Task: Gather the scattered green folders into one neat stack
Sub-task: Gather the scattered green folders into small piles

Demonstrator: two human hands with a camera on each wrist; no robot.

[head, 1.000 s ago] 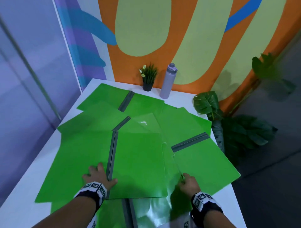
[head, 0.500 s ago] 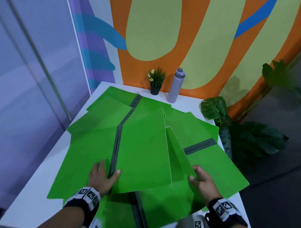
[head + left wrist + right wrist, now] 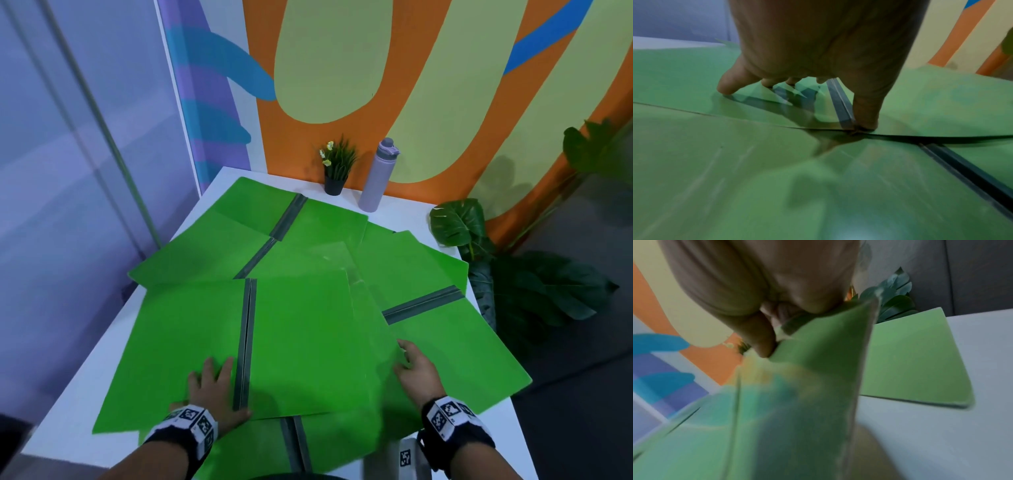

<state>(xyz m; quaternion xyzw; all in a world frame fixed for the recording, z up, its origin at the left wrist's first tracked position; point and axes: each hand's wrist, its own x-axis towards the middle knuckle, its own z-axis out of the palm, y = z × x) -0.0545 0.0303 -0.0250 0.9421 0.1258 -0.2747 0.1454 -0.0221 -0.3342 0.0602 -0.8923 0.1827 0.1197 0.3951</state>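
Several green folders with grey spines lie open and overlapping across the white table. The nearest open folder lies flat in the middle. My left hand rests flat on it beside its grey spine, fingertips pressing down, thumb at the spine's near end. My right hand pinches the edge of a translucent green cover, thumb on top, lifting it slightly. Another open folder lies under the right hand, reaching the table's right edge.
A small potted plant and a lilac bottle stand at the table's far edge against the painted wall. Big leafy plants stand on the floor right of the table. A glass partition runs along the left.
The cover that my right hand had raised steeply half a second ago has come back down, nearly flat. My left hand stays pressed beside the spine.
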